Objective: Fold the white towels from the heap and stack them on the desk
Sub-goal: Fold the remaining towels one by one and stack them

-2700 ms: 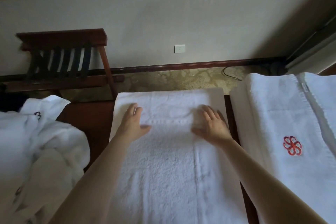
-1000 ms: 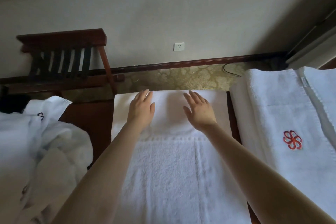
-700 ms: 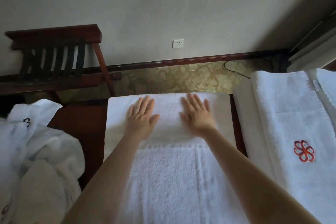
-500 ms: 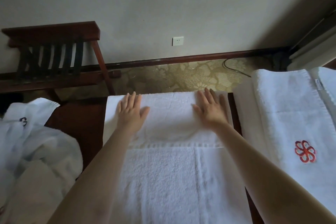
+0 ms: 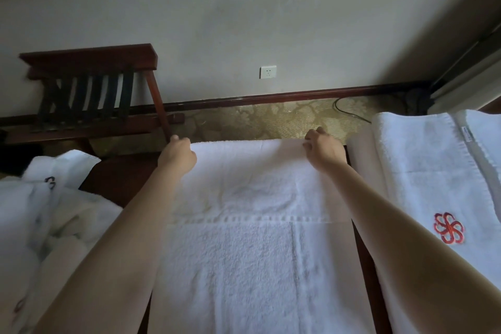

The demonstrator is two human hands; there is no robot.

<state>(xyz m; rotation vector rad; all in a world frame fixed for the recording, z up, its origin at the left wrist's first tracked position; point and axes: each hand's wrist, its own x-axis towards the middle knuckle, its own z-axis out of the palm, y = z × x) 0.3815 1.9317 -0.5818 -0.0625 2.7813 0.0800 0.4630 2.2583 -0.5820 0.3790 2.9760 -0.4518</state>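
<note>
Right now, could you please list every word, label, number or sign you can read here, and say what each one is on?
No readable words or numbers.
Folded towel stack, red embroidered emblem: a looped flower sign, no letters.
Towel heap, dark embroidered mark: partly hidden in folds, unreadable.
Small sewn tag on the stack: too small to read.
Wall socket: no text visible.

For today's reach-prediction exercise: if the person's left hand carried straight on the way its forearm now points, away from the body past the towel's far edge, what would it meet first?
Probably the luggage rack. The left hand grips the towel at its far left corner, with the rack's slanted leg just beyond its knuckles. Depth is unclear; it might pass over carpet instead.
</note>
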